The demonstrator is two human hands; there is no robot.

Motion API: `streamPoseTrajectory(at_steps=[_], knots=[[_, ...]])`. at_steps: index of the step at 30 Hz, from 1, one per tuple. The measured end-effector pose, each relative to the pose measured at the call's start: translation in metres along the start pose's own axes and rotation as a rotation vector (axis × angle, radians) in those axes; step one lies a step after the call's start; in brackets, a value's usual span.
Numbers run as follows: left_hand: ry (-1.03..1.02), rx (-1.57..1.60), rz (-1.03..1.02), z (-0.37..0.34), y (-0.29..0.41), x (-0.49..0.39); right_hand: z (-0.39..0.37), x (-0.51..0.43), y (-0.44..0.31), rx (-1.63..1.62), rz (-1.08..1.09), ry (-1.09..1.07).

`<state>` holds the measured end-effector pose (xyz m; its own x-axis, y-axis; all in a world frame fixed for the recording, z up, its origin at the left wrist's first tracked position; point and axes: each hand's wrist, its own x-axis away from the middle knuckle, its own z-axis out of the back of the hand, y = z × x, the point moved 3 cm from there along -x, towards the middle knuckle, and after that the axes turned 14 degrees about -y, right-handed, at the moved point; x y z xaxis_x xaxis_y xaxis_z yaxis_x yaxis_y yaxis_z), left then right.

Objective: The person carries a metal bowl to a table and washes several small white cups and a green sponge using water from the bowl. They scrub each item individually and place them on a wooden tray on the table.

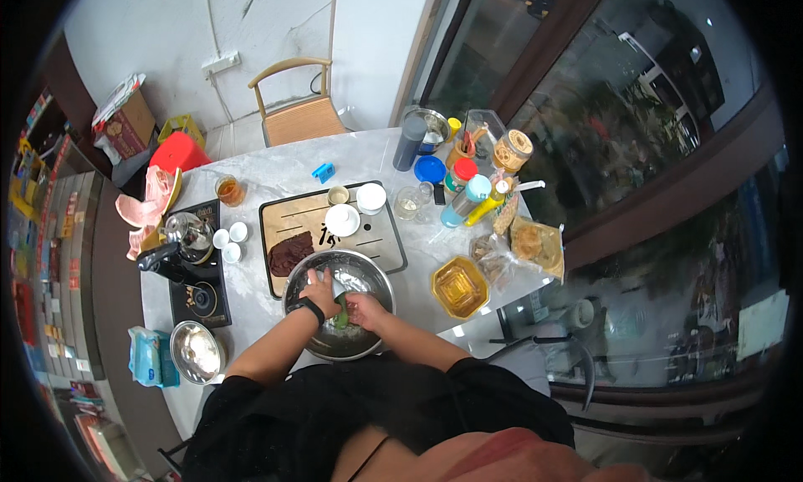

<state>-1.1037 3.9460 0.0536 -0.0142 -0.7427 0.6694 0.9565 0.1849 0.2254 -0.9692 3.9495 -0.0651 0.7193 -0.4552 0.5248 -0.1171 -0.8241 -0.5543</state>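
Observation:
Both of my hands are inside a large stainless-steel mixing bowl [376, 272] on the table in front of me. My left hand [321, 296], with a dark band on the wrist, has its fingers spread over a pale piece [337, 286]; whether it grips this cannot be told. My right hand [365, 311] holds a soft-looking green piece [340, 316] by its side, and its fingertips are partly hidden. The bowl's inner wall looks smeared. Just beyond the rim, a dark brown slab of paste or dough [291, 254] lies on a wooden tea tray [295, 215].
White lidded cups [342, 220] stand on the tray. To the left are a glass kettle [188, 234], small white cups [232, 252] and a steel bowl [197, 353]. On the right sit a gold foil container [460, 287], plastic bags [533, 244] and several bottles [461, 175].

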Motion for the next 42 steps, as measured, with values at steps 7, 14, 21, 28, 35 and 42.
streamPoseTrajectory(at_steps=[7, 14, 21, 28, 35, 42], knots=[[0.154, 0.691, -0.001, -0.033, -0.044, -0.038, -0.008, 0.009, -0.020, 0.845, 0.120, 0.119], [0.330, 0.861, 0.161, -0.060, -0.044, -0.037, -0.045, 0.003, -0.053, 1.836, 0.172, 0.156], [0.475, 0.900, 0.196, -0.065, -0.032, -0.031, -0.034, -0.014, -0.063, 1.699, -0.012, 0.026], [0.438, 1.090, 0.177, -0.068, -0.027, -0.023, -0.008, -0.023, -0.047, 0.671, 0.007, 0.097], [0.390, 1.113, 0.201, -0.065, -0.028, -0.018, -0.037, 0.021, -0.067, 2.419, 0.415, -0.572], [0.398, 1.150, 0.199, -0.066, -0.031, -0.033, -0.013, -0.012, -0.060, 2.533, 0.269, -0.629]])
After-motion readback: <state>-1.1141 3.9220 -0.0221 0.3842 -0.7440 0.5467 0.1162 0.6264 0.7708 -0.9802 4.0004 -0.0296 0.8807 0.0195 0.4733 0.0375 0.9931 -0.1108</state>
